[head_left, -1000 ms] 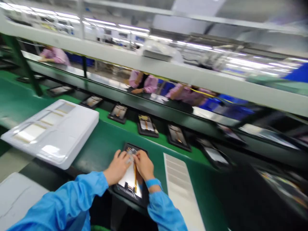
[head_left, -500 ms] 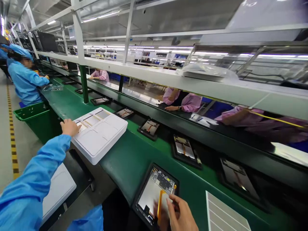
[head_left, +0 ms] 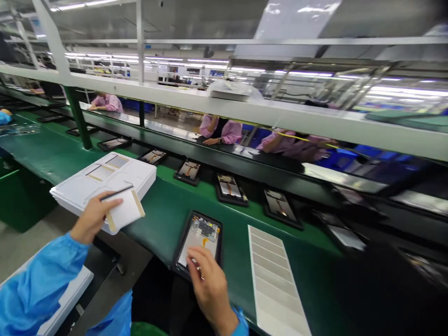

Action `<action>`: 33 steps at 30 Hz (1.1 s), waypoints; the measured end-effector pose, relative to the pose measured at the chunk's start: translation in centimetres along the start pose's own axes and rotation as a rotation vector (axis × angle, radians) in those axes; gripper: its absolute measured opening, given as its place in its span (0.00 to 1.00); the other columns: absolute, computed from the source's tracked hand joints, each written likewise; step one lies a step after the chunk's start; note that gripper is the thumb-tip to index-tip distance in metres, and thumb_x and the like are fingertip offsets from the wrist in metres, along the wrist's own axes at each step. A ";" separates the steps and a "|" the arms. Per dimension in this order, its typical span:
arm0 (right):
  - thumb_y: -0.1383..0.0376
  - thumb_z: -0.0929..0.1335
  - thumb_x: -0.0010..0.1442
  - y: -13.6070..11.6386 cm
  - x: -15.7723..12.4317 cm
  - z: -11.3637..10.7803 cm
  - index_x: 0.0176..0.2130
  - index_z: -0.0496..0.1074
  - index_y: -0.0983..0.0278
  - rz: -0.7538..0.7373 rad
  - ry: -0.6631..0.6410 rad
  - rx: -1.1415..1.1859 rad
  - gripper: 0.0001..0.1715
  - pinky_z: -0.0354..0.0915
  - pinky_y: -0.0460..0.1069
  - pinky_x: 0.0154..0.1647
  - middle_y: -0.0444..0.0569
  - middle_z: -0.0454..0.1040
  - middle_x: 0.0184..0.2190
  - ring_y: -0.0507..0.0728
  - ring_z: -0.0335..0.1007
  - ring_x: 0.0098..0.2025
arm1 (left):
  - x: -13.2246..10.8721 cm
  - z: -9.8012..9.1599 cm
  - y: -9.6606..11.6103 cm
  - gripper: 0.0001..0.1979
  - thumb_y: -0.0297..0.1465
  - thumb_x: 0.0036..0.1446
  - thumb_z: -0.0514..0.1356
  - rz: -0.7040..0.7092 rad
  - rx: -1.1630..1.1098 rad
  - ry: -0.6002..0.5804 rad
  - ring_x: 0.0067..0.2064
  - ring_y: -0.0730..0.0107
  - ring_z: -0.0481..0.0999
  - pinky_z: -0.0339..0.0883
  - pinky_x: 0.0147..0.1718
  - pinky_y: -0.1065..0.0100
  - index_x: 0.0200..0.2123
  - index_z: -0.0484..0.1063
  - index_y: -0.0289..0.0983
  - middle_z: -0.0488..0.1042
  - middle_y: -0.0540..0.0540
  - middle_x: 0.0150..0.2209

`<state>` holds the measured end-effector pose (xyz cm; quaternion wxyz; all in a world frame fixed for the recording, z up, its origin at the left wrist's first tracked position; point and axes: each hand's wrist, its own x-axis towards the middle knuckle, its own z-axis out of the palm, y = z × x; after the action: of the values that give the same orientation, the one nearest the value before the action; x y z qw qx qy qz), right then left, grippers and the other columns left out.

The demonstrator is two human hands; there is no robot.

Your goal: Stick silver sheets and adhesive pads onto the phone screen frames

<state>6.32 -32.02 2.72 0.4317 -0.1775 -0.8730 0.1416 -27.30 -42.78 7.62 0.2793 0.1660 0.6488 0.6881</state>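
"Where is the main piece lying?"

"An open-backed tablet in a black frame is laid flat on a green conveyor belt, directly beneath the right hand. A circuit board and an orange flex strip are exposed on it."

"How is the right hand set?"

"Its fingers are curled together onto the lower part of the tablet. Whether anything small is pinched under them cannot be told, as the view there is poor."

"And the left hand?"

"A white card edged with tan strips is gripped in the left hand, with the thumb pressed over it. A thin dark rod is seen at the hand, above the card. Both are held over the corner of a white foam tray."

"What lies further out?"

"Further tablets are lined up along the belt, and a ribbed white sheet is placed just to the right of the near tablet. Co-workers in pink smocks are seated beyond a long white shelf."
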 end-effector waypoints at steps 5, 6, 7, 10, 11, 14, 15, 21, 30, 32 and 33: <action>0.72 0.63 0.68 -0.8 -1.6 -0.2 0.51 0.70 0.65 -0.074 -0.144 -0.197 0.14 0.74 0.51 0.39 0.55 0.76 0.40 0.58 0.74 0.41 | -7.4 10.4 -5.2 0.28 0.36 0.37 0.75 -0.241 -0.074 -0.394 0.31 0.63 0.78 0.70 0.31 0.66 0.43 0.77 0.30 0.81 0.40 0.34; 0.74 0.62 0.68 -0.6 -2.2 -0.7 0.50 0.70 0.66 -0.081 -0.156 -0.250 0.14 0.73 0.50 0.37 0.55 0.75 0.39 0.58 0.74 0.40 | -8.2 11.7 -5.8 0.27 0.36 0.38 0.75 -0.259 -0.077 -0.440 0.31 0.63 0.78 0.70 0.31 0.67 0.42 0.78 0.30 0.81 0.41 0.34; 0.75 0.61 0.67 -0.5 -2.9 -1.4 0.50 0.70 0.67 -0.090 -0.162 -0.305 0.14 0.72 0.50 0.37 0.56 0.75 0.38 0.58 0.74 0.40 | -8.7 12.6 -6.3 0.26 0.37 0.39 0.75 -0.277 -0.078 -0.477 0.31 0.64 0.78 0.69 0.31 0.67 0.41 0.78 0.30 0.81 0.41 0.34; 0.77 0.59 0.67 -0.3 -4.6 -3.4 0.49 0.70 0.70 -0.127 -0.179 -0.464 0.16 0.71 0.52 0.38 0.58 0.75 0.39 0.59 0.72 0.39 | -9.5 14.8 -7.4 0.21 0.38 0.41 0.73 -0.341 -0.054 -0.571 0.30 0.64 0.78 0.67 0.30 0.68 0.36 0.79 0.30 0.81 0.42 0.31; 0.77 0.59 0.67 -0.4 -5.1 -3.9 0.47 0.70 0.69 -0.131 -0.199 -0.511 0.15 0.71 0.52 0.38 0.57 0.75 0.38 0.58 0.71 0.38 | -9.6 15.4 -7.7 0.20 0.39 0.41 0.73 -0.361 -0.041 -0.598 0.29 0.64 0.77 0.67 0.29 0.68 0.35 0.79 0.30 0.81 0.42 0.30; 0.77 0.59 0.66 -0.3 -6.4 -4.8 0.37 0.70 0.66 -0.128 -0.294 -0.607 0.14 0.67 0.52 0.32 0.52 0.71 0.30 0.57 0.67 0.31 | -10.1 17.0 -8.4 0.20 0.38 0.41 0.73 -0.408 0.007 -0.678 0.29 0.63 0.78 0.67 0.30 0.67 0.34 0.79 0.30 0.81 0.41 0.30; 0.77 0.59 0.66 -0.1 -6.8 -5.0 0.34 0.69 0.64 -0.132 -0.323 -0.615 0.14 0.65 0.52 0.30 0.50 0.70 0.28 0.57 0.66 0.30 | -10.4 17.4 -8.5 0.20 0.38 0.41 0.73 -0.422 0.023 -0.710 0.30 0.62 0.78 0.68 0.31 0.66 0.35 0.79 0.30 0.81 0.40 0.31; 0.69 0.59 0.69 4.9 -9.8 -9.2 0.36 0.67 0.62 0.214 0.044 -0.538 0.11 0.66 0.50 0.31 0.48 0.72 0.29 0.56 0.68 0.31 | -12.7 18.2 -8.7 0.22 0.35 0.44 0.73 -0.554 0.027 -1.017 0.36 0.58 0.81 0.71 0.39 0.63 0.42 0.79 0.30 0.82 0.38 0.38; 0.72 0.60 0.68 -0.3 -10.8 -8.7 0.48 0.70 0.63 0.328 -0.086 -0.118 0.14 0.71 0.51 0.47 0.53 0.74 0.42 0.56 0.72 0.46 | -15.0 21.4 -12.0 0.27 0.27 0.52 0.69 -0.798 -0.284 -0.872 0.44 0.58 0.81 0.71 0.49 0.60 0.57 0.72 0.34 0.81 0.37 0.45; 0.72 0.60 0.69 -2.2 -10.5 -7.7 0.49 0.70 0.64 0.236 -0.250 -0.123 0.14 0.71 0.50 0.46 0.54 0.74 0.42 0.57 0.72 0.46 | -15.3 21.9 -12.3 0.30 0.27 0.53 0.68 -0.805 -0.293 -0.863 0.43 0.59 0.81 0.71 0.47 0.61 0.60 0.69 0.35 0.81 0.38 0.43; 0.71 0.60 0.69 -2.8 -10.4 -7.4 0.49 0.70 0.65 0.200 -0.300 -0.163 0.13 0.71 0.50 0.44 0.53 0.74 0.41 0.57 0.72 0.44 | -15.5 22.0 -12.4 0.30 0.28 0.53 0.67 -0.802 -0.288 -0.866 0.42 0.60 0.81 0.71 0.46 0.61 0.60 0.69 0.35 0.81 0.39 0.43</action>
<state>17.63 -38.35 0.92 0.2649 -0.2747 -0.9140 0.1376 0.02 -34.40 -0.23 0.7752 0.1340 0.3885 0.4797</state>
